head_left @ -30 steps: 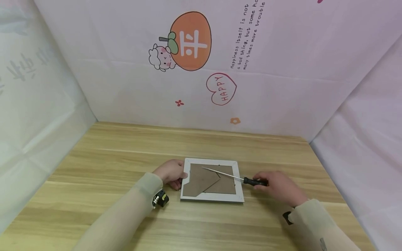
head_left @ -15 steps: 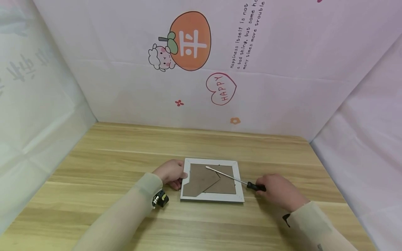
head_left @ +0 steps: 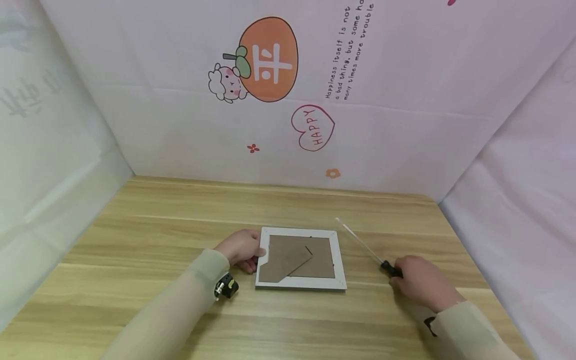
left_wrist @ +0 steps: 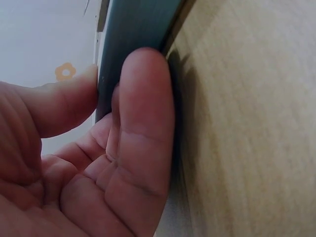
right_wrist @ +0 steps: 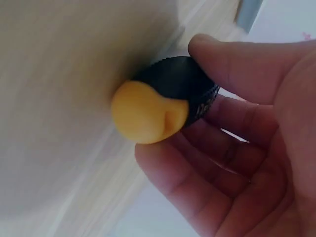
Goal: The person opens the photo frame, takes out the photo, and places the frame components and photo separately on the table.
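A white picture frame (head_left: 315, 284) lies face down on the wooden table. Its brown backing board (head_left: 288, 252) is turned askew, one corner resting over the rim at lower left. My left hand (head_left: 240, 249) pinches the frame's left edge, thumb on top; in the left wrist view the fingers lie along the frame's side (left_wrist: 143, 27), close to the table. To the right of the frame, my right hand (head_left: 425, 281) holds a screwdriver (head_left: 390, 269) by its black handle, the shaft pointing up and left. The handle's yellow end (right_wrist: 140, 113) faces the right wrist camera.
The wooden table (head_left: 288, 325) extends around the frame on every side. A white printed cloth (head_left: 382, 140) hangs behind its back edge, and more white cloth (head_left: 531, 210) stands at left and right.
My right hand has drawn the screwdriver to the right, so its tip has left the area above the backing board. The left hand keeps its hold on the frame.
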`<act>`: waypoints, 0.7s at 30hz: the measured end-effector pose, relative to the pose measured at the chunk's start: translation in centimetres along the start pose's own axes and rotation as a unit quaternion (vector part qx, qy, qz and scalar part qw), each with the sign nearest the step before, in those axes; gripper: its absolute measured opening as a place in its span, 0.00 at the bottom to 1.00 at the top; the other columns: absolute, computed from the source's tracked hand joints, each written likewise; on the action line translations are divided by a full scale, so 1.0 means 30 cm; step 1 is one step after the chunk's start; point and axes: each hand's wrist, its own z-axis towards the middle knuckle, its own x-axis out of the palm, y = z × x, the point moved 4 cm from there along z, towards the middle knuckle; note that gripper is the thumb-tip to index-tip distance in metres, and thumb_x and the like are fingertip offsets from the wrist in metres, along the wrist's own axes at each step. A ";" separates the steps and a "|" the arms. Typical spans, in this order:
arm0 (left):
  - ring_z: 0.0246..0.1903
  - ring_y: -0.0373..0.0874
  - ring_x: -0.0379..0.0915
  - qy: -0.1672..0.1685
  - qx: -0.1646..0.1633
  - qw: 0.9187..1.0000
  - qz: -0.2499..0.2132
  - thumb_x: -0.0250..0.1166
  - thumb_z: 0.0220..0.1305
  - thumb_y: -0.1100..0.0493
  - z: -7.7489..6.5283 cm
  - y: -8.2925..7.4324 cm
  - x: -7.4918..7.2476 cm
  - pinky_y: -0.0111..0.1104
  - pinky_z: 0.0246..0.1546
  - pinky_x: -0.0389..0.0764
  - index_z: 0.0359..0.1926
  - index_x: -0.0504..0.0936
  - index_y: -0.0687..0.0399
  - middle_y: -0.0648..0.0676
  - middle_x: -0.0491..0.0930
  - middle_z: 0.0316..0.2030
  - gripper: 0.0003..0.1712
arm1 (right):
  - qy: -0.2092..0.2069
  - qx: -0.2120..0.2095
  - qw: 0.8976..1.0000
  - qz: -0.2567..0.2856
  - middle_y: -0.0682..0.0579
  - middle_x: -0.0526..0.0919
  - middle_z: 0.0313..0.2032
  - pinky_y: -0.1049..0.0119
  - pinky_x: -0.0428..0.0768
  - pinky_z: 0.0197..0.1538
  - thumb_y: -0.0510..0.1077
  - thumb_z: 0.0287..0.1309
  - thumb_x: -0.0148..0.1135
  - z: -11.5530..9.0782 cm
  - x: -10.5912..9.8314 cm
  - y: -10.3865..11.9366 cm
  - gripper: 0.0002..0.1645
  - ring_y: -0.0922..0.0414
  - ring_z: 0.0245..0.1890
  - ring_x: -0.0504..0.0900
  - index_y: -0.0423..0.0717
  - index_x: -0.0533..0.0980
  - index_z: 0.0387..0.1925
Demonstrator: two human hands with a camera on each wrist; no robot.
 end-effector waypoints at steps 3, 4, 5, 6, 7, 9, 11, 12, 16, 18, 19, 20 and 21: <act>0.18 0.47 0.75 0.001 0.000 1.000 0.000 0.60 0.69 0.67 -0.003 -0.002 0.002 0.32 0.18 0.80 0.37 0.78 0.57 0.61 0.78 0.26 0.02 | 0.001 0.026 1.000 0.010 0.56 0.67 0.17 0.63 0.65 0.21 0.43 0.57 0.70 -0.025 -0.003 -0.063 0.17 0.58 0.18 0.66 0.50 0.70 0.21; 0.19 0.47 0.75 0.002 0.000 1.000 0.001 0.60 0.69 0.67 -0.004 -0.003 0.003 0.32 0.18 0.80 0.38 0.78 0.57 0.61 0.78 0.26 0.02 | 0.003 0.037 0.999 0.014 0.56 0.67 0.17 0.63 0.65 0.21 0.43 0.57 0.69 -0.034 -0.005 -0.084 0.17 0.58 0.18 0.66 0.50 0.70 0.21; 0.19 0.47 0.75 0.002 -0.002 1.000 -0.001 0.60 0.69 0.67 -0.005 -0.004 0.004 0.32 0.18 0.80 0.39 0.79 0.57 0.61 0.78 0.26 0.02 | 0.004 0.046 0.999 0.017 0.56 0.67 0.17 0.63 0.65 0.21 0.43 0.58 0.69 -0.043 -0.006 -0.104 0.17 0.58 0.18 0.65 0.49 0.69 0.21; 0.19 0.47 0.75 0.002 0.000 1.000 0.001 0.60 0.69 0.67 -0.006 -0.004 0.005 0.32 0.18 0.80 0.39 0.79 0.57 0.61 0.78 0.26 0.03 | 0.005 0.055 0.998 0.019 0.56 0.66 0.16 0.63 0.64 0.21 0.43 0.58 0.69 -0.052 -0.008 -0.124 0.17 0.58 0.17 0.65 0.49 0.69 0.21; 0.19 0.47 0.75 0.002 0.000 1.000 0.002 0.60 0.69 0.67 -0.006 -0.004 0.006 0.32 0.18 0.80 0.40 0.79 0.57 0.61 0.78 0.27 0.03 | 0.004 0.064 0.998 0.021 0.56 0.66 0.16 0.63 0.64 0.20 0.43 0.59 0.68 -0.061 -0.010 -0.143 0.18 0.57 0.17 0.65 0.49 0.68 0.21; 0.19 0.47 0.75 0.001 0.001 1.000 0.004 0.60 0.69 0.67 -0.007 -0.004 0.006 0.32 0.19 0.81 0.40 0.79 0.57 0.61 0.78 0.27 0.03 | 0.002 0.074 0.997 0.020 0.56 0.66 0.15 0.63 0.64 0.20 0.44 0.58 0.68 -0.077 -0.014 -0.174 0.19 0.57 0.16 0.65 0.49 0.68 0.20; 0.19 0.47 0.75 0.000 0.002 1.000 0.005 0.60 0.69 0.67 -0.008 -0.005 0.005 0.32 0.19 0.81 0.40 0.79 0.57 0.61 0.78 0.27 0.03 | -0.002 0.077 0.997 0.013 0.56 0.65 0.15 0.63 0.63 0.20 0.44 0.58 0.68 -0.089 -0.019 -0.199 0.19 0.57 0.16 0.65 0.49 0.67 0.19; 0.19 0.47 0.75 -0.001 0.002 1.000 0.005 0.60 0.69 0.67 -0.007 -0.005 0.005 0.32 0.19 0.81 0.40 0.79 0.57 0.61 0.78 0.27 0.03 | -0.005 0.077 0.997 0.008 0.56 0.66 0.15 0.63 0.63 0.20 0.44 0.58 0.68 -0.093 -0.022 -0.209 0.20 0.57 0.16 0.65 0.49 0.67 0.19; 0.19 0.47 0.75 -0.003 0.000 1.000 0.007 0.60 0.69 0.66 -0.003 -0.001 0.004 0.32 0.18 0.81 0.40 0.79 0.57 0.61 0.78 0.26 0.02 | -0.005 0.079 0.997 -0.007 0.56 0.66 0.15 0.62 0.63 0.22 0.45 0.58 0.68 -0.105 -0.027 -0.240 0.20 0.57 0.17 0.64 0.49 0.67 0.18; 0.19 0.48 0.75 -0.003 -0.002 1.000 0.007 0.60 0.69 0.66 0.001 0.002 0.005 0.32 0.18 0.80 0.39 0.79 0.57 0.61 0.78 0.26 0.02 | 0.001 0.081 0.997 -0.009 0.55 0.66 0.15 0.62 0.64 0.22 0.45 0.59 0.68 -0.108 -0.028 -0.248 0.20 0.57 0.17 0.65 0.49 0.68 0.18; 0.19 0.47 0.75 -0.002 -0.002 1.000 0.007 0.61 0.69 0.66 0.003 0.004 0.005 0.32 0.18 0.80 0.39 0.79 0.57 0.61 0.79 0.26 0.02 | 0.006 0.081 0.997 -0.007 0.55 0.66 0.15 0.62 0.64 0.23 0.45 0.59 0.67 -0.108 -0.029 -0.250 0.19 0.57 0.17 0.65 0.48 0.68 0.18; 0.19 0.47 0.75 -0.002 -0.002 1.000 0.006 0.61 0.69 0.66 0.005 0.006 0.006 0.32 0.17 0.80 0.39 0.79 0.57 0.61 0.78 0.26 0.02 | 0.013 0.082 0.997 -0.005 0.55 0.67 0.16 0.62 0.64 0.23 0.45 0.59 0.67 -0.108 -0.030 -0.250 0.19 0.57 0.17 0.65 0.48 0.68 0.18; 0.19 0.48 0.75 -0.001 -0.004 1.000 0.005 0.60 0.69 0.67 0.006 0.007 0.007 0.32 0.18 0.80 0.39 0.79 0.57 0.61 0.79 0.26 0.02 | 0.020 0.084 0.996 -0.005 0.55 0.68 0.16 0.62 0.65 0.23 0.45 0.59 0.67 -0.108 -0.031 -0.250 0.19 0.57 0.17 0.66 0.47 0.69 0.19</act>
